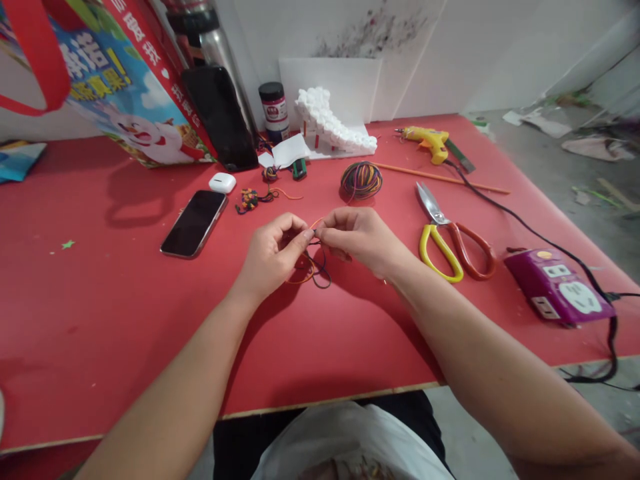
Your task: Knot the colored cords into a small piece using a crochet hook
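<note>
Both my hands meet over the middle of the red table, fingertips almost touching. My left hand (277,253) is closed, pinching thin cord (323,280) between thumb and index finger. Opposite it, my right hand (357,237) pinches the same cord. Dark and orange strands loop down below the fingers onto the table. The exact spot between the fingertips is too small to make out. Beyond my hands lies a ball of multicoloured cord (361,181). A small knotted piece of coloured cord (249,199) rests to the left, with an orange tail.
Scissors (445,233) lie right of my hands, near a purple power socket (560,287) and a yellow glue gun (427,141) with a black cable. A wooden stick (445,176) lies behind. Left are a phone (195,223) and a white earphone case (223,183). A white model (333,123) stands behind.
</note>
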`<action>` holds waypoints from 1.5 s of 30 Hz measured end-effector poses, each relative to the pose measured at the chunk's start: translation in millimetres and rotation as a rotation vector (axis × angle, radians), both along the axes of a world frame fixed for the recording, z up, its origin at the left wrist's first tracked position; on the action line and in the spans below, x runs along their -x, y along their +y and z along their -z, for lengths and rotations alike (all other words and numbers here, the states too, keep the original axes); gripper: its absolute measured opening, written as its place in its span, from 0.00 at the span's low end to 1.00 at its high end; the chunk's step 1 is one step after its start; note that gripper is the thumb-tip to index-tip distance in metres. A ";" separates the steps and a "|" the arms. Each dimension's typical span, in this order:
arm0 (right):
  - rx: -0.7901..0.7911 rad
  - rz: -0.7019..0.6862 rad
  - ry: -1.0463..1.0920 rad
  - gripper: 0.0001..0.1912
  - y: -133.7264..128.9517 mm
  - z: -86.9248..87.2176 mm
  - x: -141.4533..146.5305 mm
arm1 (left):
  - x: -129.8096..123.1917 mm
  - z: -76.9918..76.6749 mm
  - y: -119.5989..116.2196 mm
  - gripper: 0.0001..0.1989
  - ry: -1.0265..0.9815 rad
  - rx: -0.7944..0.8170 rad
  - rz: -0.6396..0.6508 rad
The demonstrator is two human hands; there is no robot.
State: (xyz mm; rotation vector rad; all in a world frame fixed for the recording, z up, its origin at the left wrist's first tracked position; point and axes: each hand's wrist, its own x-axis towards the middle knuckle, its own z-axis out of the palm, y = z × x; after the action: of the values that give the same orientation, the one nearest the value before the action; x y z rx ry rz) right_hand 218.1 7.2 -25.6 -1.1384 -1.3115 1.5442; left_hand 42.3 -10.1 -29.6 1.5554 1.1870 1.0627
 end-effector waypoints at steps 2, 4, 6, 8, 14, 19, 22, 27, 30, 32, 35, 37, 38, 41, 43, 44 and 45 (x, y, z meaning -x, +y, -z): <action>0.007 -0.004 -0.001 0.02 0.7 0.7 -0.3 | 0.5 0.2 -0.2 0.08 0.001 0.011 0.010; 0.032 -0.017 0.038 0.03 0.7 1.0 0.0 | 0.7 1.6 0.0 0.07 -0.045 0.038 0.008; 0.072 -0.033 0.094 0.04 0.1 1.3 0.9 | -0.1 4.2 0.4 0.07 -0.130 0.079 -0.012; 0.114 -0.040 0.146 0.06 -0.8 2.2 2.4 | -2.4 6.9 0.3 0.07 -0.233 0.142 -0.044; 0.207 -0.007 0.301 0.06 -3.4 7.3 11.0 | -19.0 5.7 -3.3 0.06 -0.491 0.309 -0.199; 0.232 0.046 0.332 0.05 -5.7 8.0 15.9 | -24.4 3.6 -2.2 0.06 -0.559 0.347 -0.249; 0.240 0.009 0.309 0.05 -5.4 7.7 14.3 | -16.2 4.7 1.5 0.06 -0.511 0.376 -0.154; 0.183 -0.052 0.209 0.08 -3.5 7.6 9.1 | -2.7 1.4 3.0 0.11 -0.306 0.283 -0.039; 0.163 -0.031 0.210 0.08 -2.9 6.4 7.0 | -2.2 -1.9 0.9 0.11 -0.199 0.206 -0.013; 0.167 -0.023 0.230 0.08 -2.8 5.5 6.7 | -4.5 -2.2 -0.6 0.10 -0.216 0.211 -0.011; 0.178 -0.019 0.272 0.07 -3.5 4.8 8.2 | -9.3 0.5 -2.5 0.10 -0.364 0.260 -0.031; 0.186 -0.008 0.302 0.07 -4.3 4.9 9.9 | -11.5 2.4 -2.8 0.11 -0.441 0.287 -0.055; 0.191 0.000 0.312 0.07 -4.6 5.0 10.6 | -11.9 2.8 -2.4 0.11 -0.453 0.304 -0.063; 0.231 0.013 0.325 0.07 -4.4 5.4 11.3 | -9.5 1.4 1.1 0.11 -0.455 0.363 -0.066; 0.270 0.018 0.335 0.06 -2.8 6.0 10.1 | -5.7 -0.5 4.7 0.10 -0.492 0.398 -0.087; 0.289 0.023 0.342 0.06 -1.7 6.4 9.1 | -3.7 -1.3 6.4 0.08 -0.515 0.409 -0.105; 0.309 0.032 0.351 0.06 -0.4 6.9 8.0 | -1.7 -1.6 7.9 0.06 -0.532 0.412 -0.118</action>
State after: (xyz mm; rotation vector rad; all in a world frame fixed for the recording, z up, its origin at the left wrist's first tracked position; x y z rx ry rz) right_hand 210.1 6.8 -32.5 -1.0044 -0.8391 1.8674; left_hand 44.0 -2.2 -28.0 0.8240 1.0442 1.1297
